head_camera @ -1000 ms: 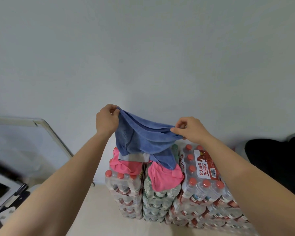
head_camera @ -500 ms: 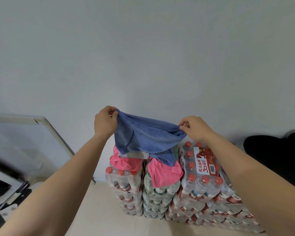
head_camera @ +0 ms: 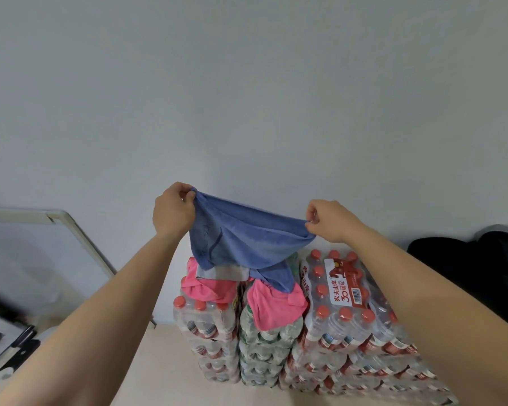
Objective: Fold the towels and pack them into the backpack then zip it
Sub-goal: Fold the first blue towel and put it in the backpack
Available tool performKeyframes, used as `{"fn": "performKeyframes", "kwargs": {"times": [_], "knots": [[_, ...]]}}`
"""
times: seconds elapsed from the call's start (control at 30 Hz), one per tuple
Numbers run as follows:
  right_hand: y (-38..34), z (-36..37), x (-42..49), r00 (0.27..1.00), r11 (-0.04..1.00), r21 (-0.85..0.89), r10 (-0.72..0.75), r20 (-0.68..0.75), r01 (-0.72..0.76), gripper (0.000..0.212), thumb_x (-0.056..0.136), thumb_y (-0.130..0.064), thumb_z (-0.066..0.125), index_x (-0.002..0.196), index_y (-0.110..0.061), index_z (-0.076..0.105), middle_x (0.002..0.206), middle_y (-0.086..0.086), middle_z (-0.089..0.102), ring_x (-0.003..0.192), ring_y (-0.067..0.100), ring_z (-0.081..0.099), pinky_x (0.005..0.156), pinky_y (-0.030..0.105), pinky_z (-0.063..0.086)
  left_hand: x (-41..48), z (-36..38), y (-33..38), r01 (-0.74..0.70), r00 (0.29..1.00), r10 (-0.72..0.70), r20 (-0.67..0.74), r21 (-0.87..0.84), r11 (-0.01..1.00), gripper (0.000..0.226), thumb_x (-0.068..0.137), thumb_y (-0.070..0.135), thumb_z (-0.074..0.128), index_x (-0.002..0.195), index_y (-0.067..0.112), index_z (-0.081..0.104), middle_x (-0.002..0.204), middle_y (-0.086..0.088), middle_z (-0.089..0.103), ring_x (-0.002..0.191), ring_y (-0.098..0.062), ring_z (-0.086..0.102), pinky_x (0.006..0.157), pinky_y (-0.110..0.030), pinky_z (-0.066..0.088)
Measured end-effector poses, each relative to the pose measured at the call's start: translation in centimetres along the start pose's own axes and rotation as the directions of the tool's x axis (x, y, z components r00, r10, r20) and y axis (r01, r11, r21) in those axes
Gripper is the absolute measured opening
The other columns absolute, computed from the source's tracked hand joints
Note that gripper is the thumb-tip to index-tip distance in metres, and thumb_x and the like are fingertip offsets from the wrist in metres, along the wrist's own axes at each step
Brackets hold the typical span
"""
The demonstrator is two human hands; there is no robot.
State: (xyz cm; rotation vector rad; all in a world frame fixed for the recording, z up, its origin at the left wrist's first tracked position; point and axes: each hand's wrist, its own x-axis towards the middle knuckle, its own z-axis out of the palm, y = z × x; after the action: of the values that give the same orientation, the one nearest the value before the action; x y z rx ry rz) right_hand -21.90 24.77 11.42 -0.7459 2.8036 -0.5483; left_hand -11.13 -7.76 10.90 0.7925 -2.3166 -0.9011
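The blue towel point(head_camera: 247, 244) was held spread in the air above stacked packs of bottled water point(head_camera: 349, 317). One upper corner was pinched in the left grip point(head_camera: 173, 212), the other in the right grip point(head_camera: 329, 221), with the fingers of both curled round the cloth. Its lower folds were hung over a grey towel point(head_camera: 220, 272) and two pink towels point(head_camera: 273, 306), which were laid on the packs. A black bundle point(head_camera: 467, 259) was seen at the far right.
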Motion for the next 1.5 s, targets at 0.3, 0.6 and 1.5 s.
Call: {"fn": "performKeyframes", "kwargs": {"times": [0.3, 0.6, 1.5], "knots": [[-0.7, 0.2, -0.3, 0.996, 0.978, 0.207, 0.021, -0.087, -0.002, 0.007, 0.099, -0.023, 0.052, 0.093, -0.019, 0.054, 0.070, -0.001, 0.070, 0.058, 0.014, 0.067, 0.061, 0.035, 0.057, -0.2, 0.2, -0.7, 0.034, 0.999, -0.034, 0.001, 0.055, 0.998, 0.018, 0.098, 0.026, 0.049, 0.106, 0.026, 0.065, 0.103, 0.002, 0.070, 0.086, -0.020, 0.060, 0.073, -0.034, 0.051], [-0.8, 0.1, -1.2, 0.996, 0.945, 0.327, 0.033, -0.084, -0.004, 0.006, 0.095, -0.016, 0.060, 0.089, -0.018, 0.058, 0.080, 0.003, 0.072, 0.077, 0.021, 0.070, 0.059, 0.037, 0.061, -0.9, 0.3, -1.4, 0.049, 0.999, -0.050, 0.017, 0.063, 0.997, 0.019, 0.098, 0.027, 0.049, 0.107, 0.026, 0.065, 0.104, 0.002, 0.070, 0.085, -0.019, 0.058, 0.073, -0.034, 0.051], [0.1, 0.0, -4.0, 0.971, 0.964, 0.129, -0.238, 0.034, 0.232, 0.011, 0.082, -0.016, 0.066, 0.083, -0.023, 0.075, 0.080, -0.012, 0.071, 0.076, 0.003, 0.065, 0.072, 0.021, 0.054, 0.3, -0.4, -0.1, 0.070, 0.997, -0.071, -0.014, -0.063, 0.996, 0.021, 0.097, 0.023, 0.050, 0.110, 0.021, 0.067, 0.105, 0.004, 0.070, 0.088, -0.016, 0.059, 0.073, -0.029, 0.045]]}}
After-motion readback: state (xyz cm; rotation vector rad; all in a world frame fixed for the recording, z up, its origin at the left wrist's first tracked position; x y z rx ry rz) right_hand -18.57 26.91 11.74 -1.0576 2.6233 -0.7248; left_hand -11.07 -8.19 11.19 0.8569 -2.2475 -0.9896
